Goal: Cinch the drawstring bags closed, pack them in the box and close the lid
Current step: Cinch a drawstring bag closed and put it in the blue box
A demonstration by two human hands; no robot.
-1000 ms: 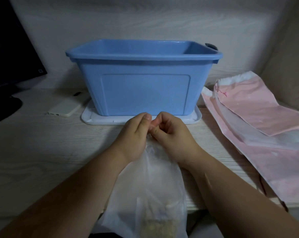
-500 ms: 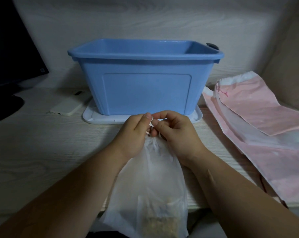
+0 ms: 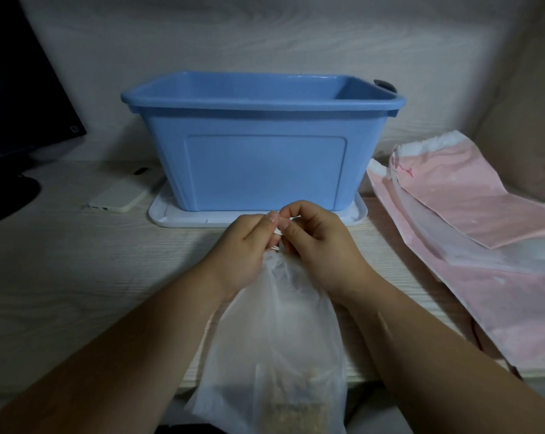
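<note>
Bag: my white drawstring bag (image 3: 274, 333) lies just in front of the blue box (image 3: 265, 170). Its long axis runs from box to me, with the gathered mouth pointing at the box.
Left grip (image 3: 243, 245): pinching the bag's mouth.
Right grip (image 3: 318, 249): pinching there too, touching the left.
Lid (image 3: 355, 214): under the box.
Pink bags (image 3: 484, 245): flat, right of the box.

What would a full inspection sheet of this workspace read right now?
Surface: pale wood-grain desk.
Job's things: white bag, neck gathered, hanging over the front edge; blue box open, standing on the white lid; pink bags flat at right.
Clutter: phone left of the box.
Hands: left hand and right hand both pinch the white bag's neck.
Cables: nothing seen.
Surroundings: dark monitor at left, pale wall behind.
</note>
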